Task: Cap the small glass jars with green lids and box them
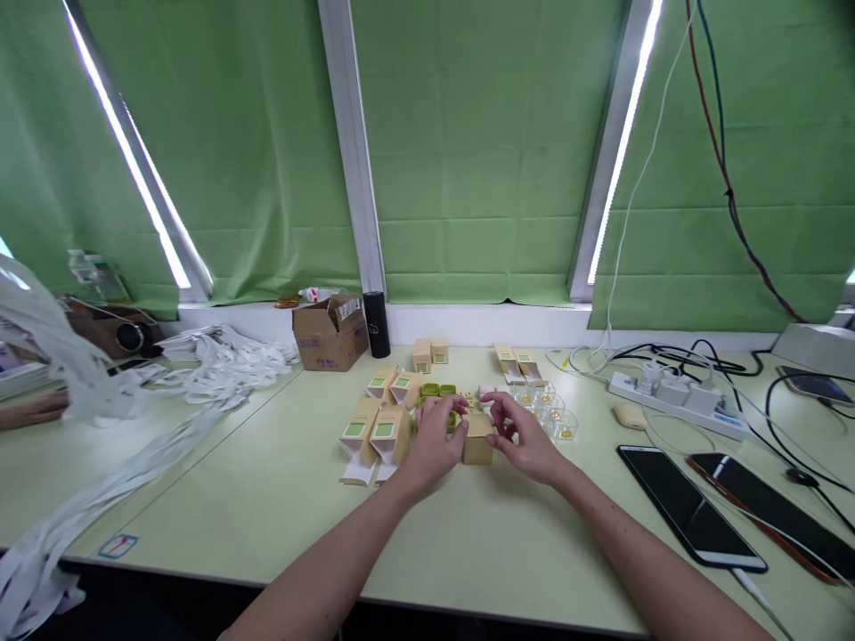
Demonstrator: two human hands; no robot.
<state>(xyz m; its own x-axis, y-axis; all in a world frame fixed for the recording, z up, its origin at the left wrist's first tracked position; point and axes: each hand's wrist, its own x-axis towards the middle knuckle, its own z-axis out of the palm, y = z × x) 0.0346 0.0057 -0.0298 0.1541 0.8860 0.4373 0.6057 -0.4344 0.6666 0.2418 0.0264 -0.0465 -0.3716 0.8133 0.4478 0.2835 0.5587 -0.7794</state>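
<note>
Presently: one small plain kraft-brown cardboard box (477, 447), on pale table (427, 547), between left hand (433, 441) and right hand (531, 447).
Hands: both half open, fingers curved, left thumb at the box's left side, right thumb at its right; whether either grips firmly cannot be told. Adjacent: tan cardboard cartons with green labels and open flaps (392, 429), left; olive-green square containers (430, 390), behind left hand; round clear plastic cups with yellow centres (566, 427), beyond right hand. Step, as judged: two-handed steadying or adjusting of the box; next move calls for light, even fingertip pressure.
</note>
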